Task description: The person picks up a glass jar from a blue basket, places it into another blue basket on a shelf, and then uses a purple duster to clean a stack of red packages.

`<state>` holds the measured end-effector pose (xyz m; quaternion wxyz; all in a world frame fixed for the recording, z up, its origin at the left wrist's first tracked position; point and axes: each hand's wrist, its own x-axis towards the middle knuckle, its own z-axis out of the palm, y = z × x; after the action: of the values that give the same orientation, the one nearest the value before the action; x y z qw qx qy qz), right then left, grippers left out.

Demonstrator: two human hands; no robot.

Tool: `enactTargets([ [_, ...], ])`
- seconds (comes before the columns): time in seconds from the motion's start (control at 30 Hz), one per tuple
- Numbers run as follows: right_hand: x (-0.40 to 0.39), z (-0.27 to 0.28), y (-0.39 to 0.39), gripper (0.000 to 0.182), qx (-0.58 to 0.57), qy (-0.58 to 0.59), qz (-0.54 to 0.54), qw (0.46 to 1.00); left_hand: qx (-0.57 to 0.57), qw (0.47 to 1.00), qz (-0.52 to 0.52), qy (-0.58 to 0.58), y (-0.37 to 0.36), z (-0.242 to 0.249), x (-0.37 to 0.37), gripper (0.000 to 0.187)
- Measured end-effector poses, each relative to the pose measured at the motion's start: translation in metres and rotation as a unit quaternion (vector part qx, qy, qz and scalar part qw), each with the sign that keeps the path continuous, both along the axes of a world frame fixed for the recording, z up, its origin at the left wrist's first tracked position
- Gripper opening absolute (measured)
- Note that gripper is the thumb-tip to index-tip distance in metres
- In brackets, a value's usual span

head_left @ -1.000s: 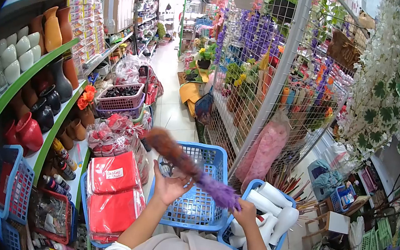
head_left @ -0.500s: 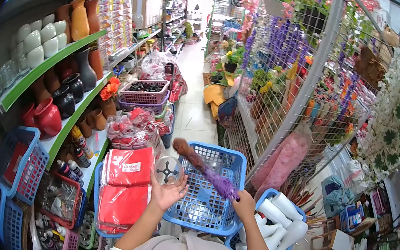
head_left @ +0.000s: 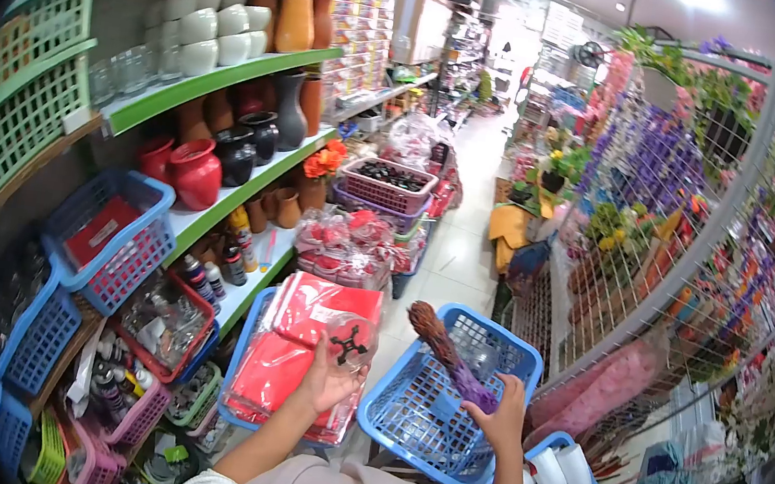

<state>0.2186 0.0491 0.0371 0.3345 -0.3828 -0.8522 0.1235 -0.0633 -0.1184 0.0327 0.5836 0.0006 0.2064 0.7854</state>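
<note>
As the head view looks down, blue basket (head_left: 409,457): landmark for every place, open-topped, just ahead of the person.
Feathery bundle (head_left: 449,357): brown at one end, purple at the other, slanting over the basket; whether it touches the rim, I cannot tell.
Long axis: from the purple end above the basket's right part to the brown tip, out by its far left corner.
Right hand (head_left: 503,417): at the basket's right side, thumb and fingers closed about the purple end; the bundle runs forward and left from them.
Left hand (head_left: 327,386): left of the basket, fingers partly spread, holding a clear disc (head_left: 350,344) with a black cross shape.
Nearer hand: the right, touching the bundle; the left is apart from it.
Red packets (head_left: 270,369): left of the basket, below the left hand.
White bottle-shaped pieces (head_left: 568,479): just right of the basket.
</note>
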Motion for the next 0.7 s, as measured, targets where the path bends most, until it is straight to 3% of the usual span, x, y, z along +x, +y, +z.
enactTargets([
  [0.03,-0.018,0.011,-0.004,0.079,0.001,0.0,0.015,1.0,-0.03,0.997,0.03,0.066,-0.009,0.004,-0.002,0.088],
  [0.13,-0.084,0.055,-0.041,0.063,-0.05,0.102,0.251,0.961,0.027,0.995,0.009,0.098,-0.04,0.013,-0.018,0.082],
  [0.23,-0.149,0.066,-0.084,0.075,-0.092,0.1,0.399,0.907,0.045,0.987,0.022,0.151,-0.078,0.014,-0.032,0.084],
  [0.3,-0.188,0.068,-0.119,0.086,-0.184,0.134,0.48,0.847,0.033,0.97,0.047,0.236,-0.107,0.011,-0.043,0.083],
  [0.37,-0.224,0.075,-0.152,0.093,-0.155,0.084,0.54,0.823,0.062,0.957,0.071,0.273,-0.147,0.031,-0.047,0.081],
  [0.57,-0.309,0.082,-0.258,0.086,-0.172,0.066,0.634,0.751,-0.048,0.916,0.178,0.356,-0.275,0.058,-0.074,0.082],
  [0.63,-0.336,0.086,-0.289,0.082,-0.25,0.06,0.671,0.696,-0.089,0.894,0.223,0.378,-0.317,0.072,-0.079,0.077],
  [0.67,-0.347,0.095,-0.304,0.075,-0.202,0.075,0.683,0.698,-0.152,0.856,0.249,0.427,-0.342,0.052,-0.099,0.071],
  [0.7,-0.36,0.097,-0.32,0.072,-0.229,0.093,0.695,0.675,-0.16,0.802,0.269,0.508,-0.364,0.076,-0.1,0.063],
])
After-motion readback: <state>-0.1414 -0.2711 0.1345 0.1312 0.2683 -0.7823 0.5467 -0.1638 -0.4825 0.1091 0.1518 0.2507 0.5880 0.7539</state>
